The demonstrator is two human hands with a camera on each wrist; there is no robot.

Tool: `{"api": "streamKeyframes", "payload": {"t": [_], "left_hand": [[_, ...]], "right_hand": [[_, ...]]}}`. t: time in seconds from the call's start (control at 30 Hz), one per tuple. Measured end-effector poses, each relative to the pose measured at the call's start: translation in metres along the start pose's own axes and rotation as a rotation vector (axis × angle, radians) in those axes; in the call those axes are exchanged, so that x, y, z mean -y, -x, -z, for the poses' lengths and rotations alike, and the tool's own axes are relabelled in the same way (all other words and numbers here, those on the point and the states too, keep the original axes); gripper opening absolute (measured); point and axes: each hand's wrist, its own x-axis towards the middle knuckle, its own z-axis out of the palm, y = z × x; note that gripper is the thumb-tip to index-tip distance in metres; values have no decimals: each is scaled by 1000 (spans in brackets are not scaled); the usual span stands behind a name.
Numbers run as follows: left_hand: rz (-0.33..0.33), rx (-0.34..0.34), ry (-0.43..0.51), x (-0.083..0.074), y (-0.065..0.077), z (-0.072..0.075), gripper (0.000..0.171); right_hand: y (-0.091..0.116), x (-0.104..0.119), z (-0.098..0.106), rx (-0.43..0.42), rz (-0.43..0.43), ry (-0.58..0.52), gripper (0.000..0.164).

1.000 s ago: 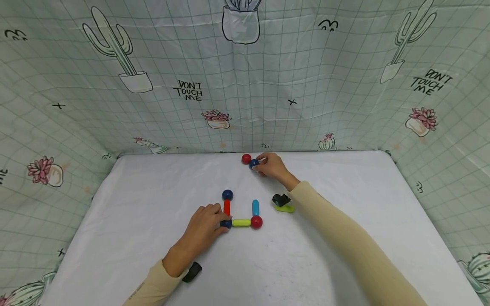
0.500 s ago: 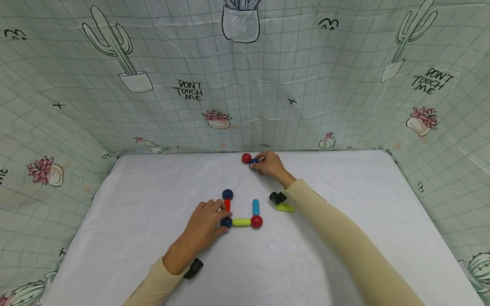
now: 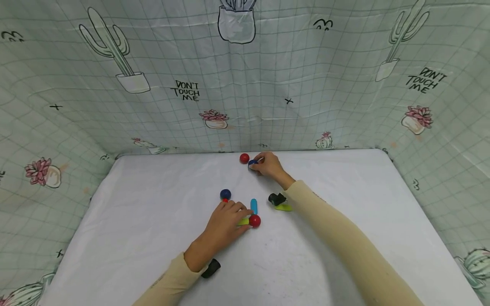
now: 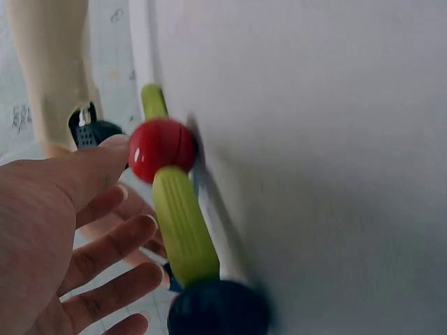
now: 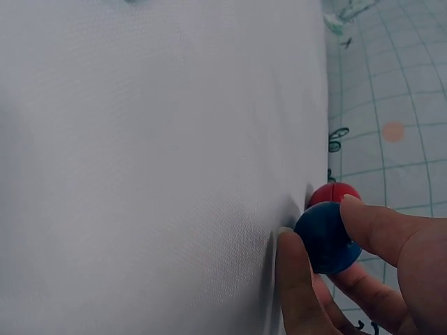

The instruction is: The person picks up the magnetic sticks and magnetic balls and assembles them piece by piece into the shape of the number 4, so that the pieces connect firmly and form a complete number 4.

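Note:
My left hand (image 3: 226,225) reaches over a figure of balls and rods, its thumb tip at a red ball (image 4: 157,148) and its other fingers spread. From that red ball a yellow-green rod (image 4: 183,227) runs to a dark blue ball (image 4: 220,310), which the hand hides in the head view. A light blue rod (image 3: 254,205) points away from the red ball. Farther left, another blue ball (image 3: 225,194) tops a mostly covered red rod (image 3: 225,200). At the back, my right hand (image 3: 269,165) pinches a blue ball (image 5: 325,237) between thumb and fingers.
A loose red ball (image 3: 244,158) lies by the table's back edge, close to the pinched blue ball. One more yellow-green rod (image 3: 283,208) rests under the right forearm's black wrist camera (image 3: 277,199). White cloth covers the table (image 3: 153,221); a patterned curtain (image 3: 268,123) hangs behind.
My left hand has moved right, from the near blue ball along the yellow-green rod to the red ball. The right hand stays at the back with its blue ball.

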Motion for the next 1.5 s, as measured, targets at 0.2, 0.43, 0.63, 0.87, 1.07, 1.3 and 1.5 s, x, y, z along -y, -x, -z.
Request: {"api": "streamKeyframes", "payload": {"t": [0.2, 0.43, 0.63, 0.87, 1.07, 1.3, 1.5], "left_hand": [[-10, -25, -12, -8, -4, -5, 36], [-8, -6, -53, -11, -8, -8, 35], [-18, 13, -87, -13, -11, -9, 30], [-22, 27, -132, -16, -12, -9, 28], [-6, 40, -113, -18, -13, -9, 26], [-9, 17, -118, -20, -11, -11, 26], [-13, -5, -128, -21, -10, -11, 27]], "right_hand": [[6, -1, 1, 6, -29, -27, 37], [19, -2, 3, -6, -31, -9, 36], [35, -4, 2, 24, 8, -33, 37], [57, -9, 3, 78, 27, -95, 37], [69, -14, 6, 105, 20, -112, 35], [80, -21, 8, 165, -4, -152, 33], [84, -24, 7, 194, -1, -199, 33]]}}
